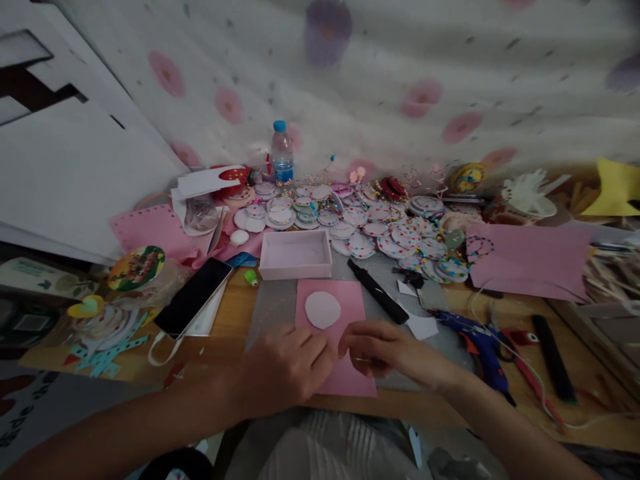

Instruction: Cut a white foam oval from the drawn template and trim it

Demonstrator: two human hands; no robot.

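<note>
A white paper circle [323,310] lies on a sheet of pink paper [353,377], which rests on a grey mat [273,310] at the table's front. My left hand [293,363] is curled into a fist over the left side of the pink sheet, just below the circle. Its fingertips are turned away, so anything inside is hidden. Facing it, my right hand [383,347] hovers above the sheet's right side. Its fingers are loosely bent, the thumb stands apart, and nothing shows between them. A small gap separates the two hands.
Behind the mat stand a shallow white box [295,272] and a heap of decorated discs [360,245]. A black pen-like tool [377,291] and a blue glue gun [477,347] lie to the right. On the left rests a phone [194,297]; a water bottle [283,153] stands behind.
</note>
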